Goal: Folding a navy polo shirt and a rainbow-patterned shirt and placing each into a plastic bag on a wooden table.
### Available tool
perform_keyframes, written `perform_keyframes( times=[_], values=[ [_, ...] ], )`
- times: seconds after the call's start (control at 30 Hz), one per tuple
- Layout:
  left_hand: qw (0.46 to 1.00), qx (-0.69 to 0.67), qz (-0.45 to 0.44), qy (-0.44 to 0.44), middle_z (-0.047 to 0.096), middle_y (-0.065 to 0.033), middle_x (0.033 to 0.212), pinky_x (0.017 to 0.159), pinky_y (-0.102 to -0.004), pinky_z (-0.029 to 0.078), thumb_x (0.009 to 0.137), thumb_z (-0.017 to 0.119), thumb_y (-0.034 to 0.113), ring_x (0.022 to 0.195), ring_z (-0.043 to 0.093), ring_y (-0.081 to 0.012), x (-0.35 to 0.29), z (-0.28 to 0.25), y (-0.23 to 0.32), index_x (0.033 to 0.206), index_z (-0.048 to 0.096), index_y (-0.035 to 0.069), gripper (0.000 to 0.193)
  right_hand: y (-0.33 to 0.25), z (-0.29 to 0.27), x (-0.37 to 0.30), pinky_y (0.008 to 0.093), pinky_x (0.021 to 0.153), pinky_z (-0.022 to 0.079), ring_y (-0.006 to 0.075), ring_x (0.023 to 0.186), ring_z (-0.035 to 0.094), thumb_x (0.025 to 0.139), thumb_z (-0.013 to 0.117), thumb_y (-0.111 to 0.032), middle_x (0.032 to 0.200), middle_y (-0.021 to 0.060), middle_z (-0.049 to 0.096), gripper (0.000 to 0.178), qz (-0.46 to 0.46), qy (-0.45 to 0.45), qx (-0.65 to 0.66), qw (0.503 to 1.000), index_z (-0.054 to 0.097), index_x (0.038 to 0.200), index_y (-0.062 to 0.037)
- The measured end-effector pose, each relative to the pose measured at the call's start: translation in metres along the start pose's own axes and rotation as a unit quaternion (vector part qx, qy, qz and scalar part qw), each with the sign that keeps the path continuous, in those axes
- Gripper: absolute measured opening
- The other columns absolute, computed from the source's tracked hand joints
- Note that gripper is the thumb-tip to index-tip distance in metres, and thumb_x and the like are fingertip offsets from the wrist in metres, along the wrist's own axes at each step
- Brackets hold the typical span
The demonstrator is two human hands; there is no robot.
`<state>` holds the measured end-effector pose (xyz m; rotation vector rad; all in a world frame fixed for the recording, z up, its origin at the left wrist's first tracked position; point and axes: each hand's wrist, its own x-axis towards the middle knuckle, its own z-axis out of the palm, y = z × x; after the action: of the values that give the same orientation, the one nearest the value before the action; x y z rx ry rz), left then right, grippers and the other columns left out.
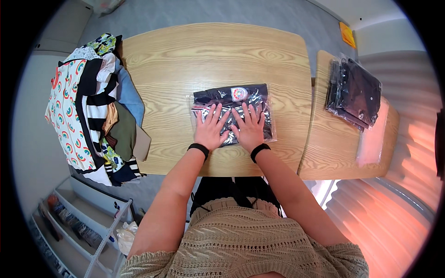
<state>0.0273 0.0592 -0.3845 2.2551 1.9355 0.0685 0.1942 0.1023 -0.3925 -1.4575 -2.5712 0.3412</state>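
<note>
Since the left hand (pixel 211 129) and right hand (pixel 250 129) lie flat and open on the bag (pixel 229 104) mid-table, uneven pressure could probably skid it or crease the dark garment (pixel 255 90) inside. Clothes (pixel 88 111) overhang the table's (pixel 213 55) left edge, might slide off tbh; more bags (pixel 357 92) on the right-hand side table (pixel 338 153), neither really blocking the hands

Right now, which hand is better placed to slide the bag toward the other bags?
Probably the right hand: spread on the right part of the bag, it is nearer the stacked bags on the side table. The left hand is farther.
</note>
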Motion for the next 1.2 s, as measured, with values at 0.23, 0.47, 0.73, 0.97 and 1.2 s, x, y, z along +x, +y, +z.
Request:
perform_keyframes(
  times=[0.23, 0.47, 0.73, 0.97, 1.2],
  values=[
    [0.999, -0.016, 0.011, 0.028, 0.023, -0.0099, 0.147, 0.103, -0.0584, 0.017, 0.080, 0.055, 0.043, 0.137, 0.019, -0.0246, 0.001, 0.004, 0.000, 0.135, 0.039, 0.017, 0.063, 0.005, -0.005, 0.000, 0.0603, 0.102, 0.018, 0.0255, 0.133, 0.026, 0.080, 0.060, -0.039, 0.144, 0.0078, 0.029, 0.057, -0.015, 0.011, 0.020, 1.000, 0.042, 0.133, -0.0247],
    [0.985, -0.091, -0.001, 0.146, 0.049, -0.0103, 0.124, 0.099, -0.0470, 0.030, 0.078, 0.057, 0.011, 0.119, 0.042, -0.0269, -0.019, -0.024, -0.027, 0.114, 0.054, 0.009, 0.036, 0.082, -0.052, -0.023, 0.0381, 0.102, 0.033, 0.0341, 0.120, 0.042, 0.073, 0.060, 0.000, 0.126, 0.0158, 0.050, 0.042, 0.046, 0.094, 0.187, 0.977, 0.057, 0.114, -0.0081],
    [0.994, -0.069, 0.061, 0.065, 0.054, -0.0060, 0.113, 0.080, -0.0377, 0.041, 0.076, 0.065, 0.023, 0.104, 0.050, -0.0226, -0.098, -0.017, -0.019, 0.108, 0.056, 0.008, 0.036, 0.086, -0.063, -0.088, 0.0387, 0.091, 0.043, 0.0326, 0.109, 0.050, 0.070, 0.065, -0.003, 0.115, 0.0147, 0.055, 0.031, -0.040, 0.004, 0.202, 0.978, 0.061, 0.101, -0.0063],
    [0.996, -0.021, 0.022, 0.080, 0.055, -0.0037, 0.113, 0.080, -0.0381, 0.041, 0.079, 0.062, 0.023, 0.104, 0.051, -0.0197, -0.096, -0.003, -0.023, 0.112, 0.054, 0.009, 0.037, 0.076, -0.031, -0.090, 0.0393, 0.090, 0.043, 0.0315, 0.107, 0.050, 0.069, 0.060, -0.002, 0.114, 0.0140, 0.054, 0.043, -0.045, 0.051, 0.108, 0.992, 0.055, 0.111, -0.0066],
    [0.996, -0.061, 0.019, 0.059, 0.061, -0.0063, 0.098, 0.083, -0.0395, 0.040, 0.081, 0.058, 0.016, 0.096, 0.055, -0.0236, -0.085, -0.011, -0.032, 0.110, 0.055, 0.009, 0.030, 0.089, -0.018, -0.082, 0.0384, 0.081, 0.044, 0.0272, 0.100, 0.054, 0.076, 0.054, -0.006, 0.106, 0.0097, 0.058, 0.024, -0.055, 0.085, 0.049, 0.994, 0.058, 0.100, -0.0061]
  ],
)
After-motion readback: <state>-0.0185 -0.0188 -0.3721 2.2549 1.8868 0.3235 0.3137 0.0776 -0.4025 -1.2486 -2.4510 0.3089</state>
